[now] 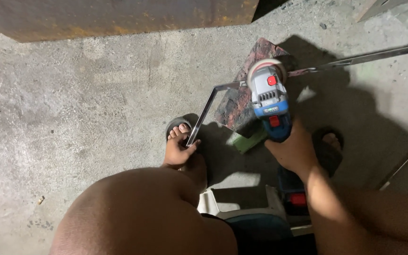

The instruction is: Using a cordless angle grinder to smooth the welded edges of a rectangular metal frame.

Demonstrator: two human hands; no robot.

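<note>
My right hand (294,150) grips a blue and grey cordless angle grinder (269,101) with red buttons. Its disc (266,67) sits on a bent shiny metal bar (207,109) where the bar crosses a dark reddish stone slab (242,92). My left hand (179,152) holds the near end of that bar, just above my left foot in a sandal (178,128). The bar runs up from my left hand, bends, and passes under the disc.
A long metal strip (378,55) stretches to the right edge. A rusty steel plate (119,16) lies along the top. My right foot (329,141), a green block (247,140), a white stool (242,208) below and another thin rod (404,163) at right surround me on concrete.
</note>
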